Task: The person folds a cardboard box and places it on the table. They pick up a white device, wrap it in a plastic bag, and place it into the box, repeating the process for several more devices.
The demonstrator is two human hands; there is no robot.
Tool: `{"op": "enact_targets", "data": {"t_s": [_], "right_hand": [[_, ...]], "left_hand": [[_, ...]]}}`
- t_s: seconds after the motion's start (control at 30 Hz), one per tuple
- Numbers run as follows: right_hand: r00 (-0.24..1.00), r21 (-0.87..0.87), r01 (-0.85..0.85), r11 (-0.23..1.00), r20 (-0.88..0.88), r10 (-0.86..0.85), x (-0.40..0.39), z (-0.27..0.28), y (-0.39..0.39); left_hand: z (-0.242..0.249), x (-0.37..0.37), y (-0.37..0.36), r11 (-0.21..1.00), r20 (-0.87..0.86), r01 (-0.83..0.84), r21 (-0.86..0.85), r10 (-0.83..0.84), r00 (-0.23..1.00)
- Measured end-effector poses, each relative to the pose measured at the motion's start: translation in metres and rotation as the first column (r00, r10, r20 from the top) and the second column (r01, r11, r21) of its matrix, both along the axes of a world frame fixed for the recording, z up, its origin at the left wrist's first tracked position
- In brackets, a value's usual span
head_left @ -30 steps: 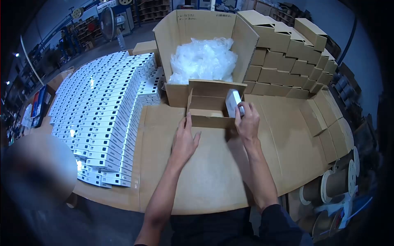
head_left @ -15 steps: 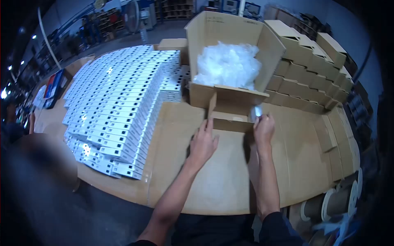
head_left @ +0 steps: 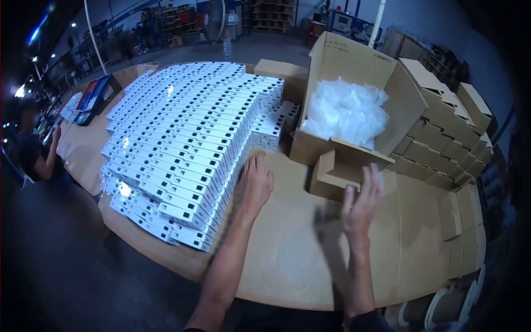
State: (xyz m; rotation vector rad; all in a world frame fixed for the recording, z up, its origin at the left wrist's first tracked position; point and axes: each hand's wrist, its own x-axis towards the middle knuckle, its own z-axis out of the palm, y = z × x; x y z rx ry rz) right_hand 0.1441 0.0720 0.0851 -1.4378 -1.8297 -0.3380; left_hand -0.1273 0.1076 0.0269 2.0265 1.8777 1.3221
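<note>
Reaching toward the stacked flat white cartons (head_left: 182, 149), the left hand (head_left: 255, 185) has fingers apart and empty; the right hand (head_left: 360, 206) hovers empty, fingers spread, beside the small brown cardboard box (head_left: 334, 177) (contents unseen) — most cartons apparently remain unpacked.

Both empty hands, left hand (head_left: 255, 185) and right hand (head_left: 360, 202), hover beside white boxes (head_left: 188, 138).

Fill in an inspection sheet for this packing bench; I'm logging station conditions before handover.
Surface: cardboard-covered table, bare in front of the person.
Job's things: small open carton; rows of white boxes.
Clutter: big carton with clear plastic bags; stacked brown boxes; tape rolls.
Hands: left hand open beside the white boxes; right hand open, empty, near the small carton.
Cables: nothing seen.
Surroundings: warehouse floor, fan, another person.
</note>
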Motion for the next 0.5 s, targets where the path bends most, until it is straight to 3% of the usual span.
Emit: {"op": "enact_targets", "data": {"t_s": [0.07,0.17,0.27,0.5], "right_hand": [[0.932,-0.041,-0.343,0.939,-0.136,0.335,-0.039,0.004,0.009],[0.879,-0.169,-0.477,0.863,-0.077,0.471,-0.089,0.006,0.037],[0.925,-0.238,-0.32,0.917,0.133,0.357,-0.109,-0.004,0.075],[0.904,-0.32,-0.275,0.907,0.237,0.357,-0.112,-0.017,0.097]], "left_hand": [[-0.002,-0.005,0.023,0.995,-0.028,0.007,0.098,-0.004,1.0],[-0.018,-0.009,0.062,0.989,-0.146,0.014,0.149,0.008,0.989],[-0.02,-0.007,0.078,0.987,-0.205,-0.005,0.164,0.039,0.978],[-0.025,-0.016,0.084,0.986,-0.212,-0.06,0.156,0.092,0.973]]}}
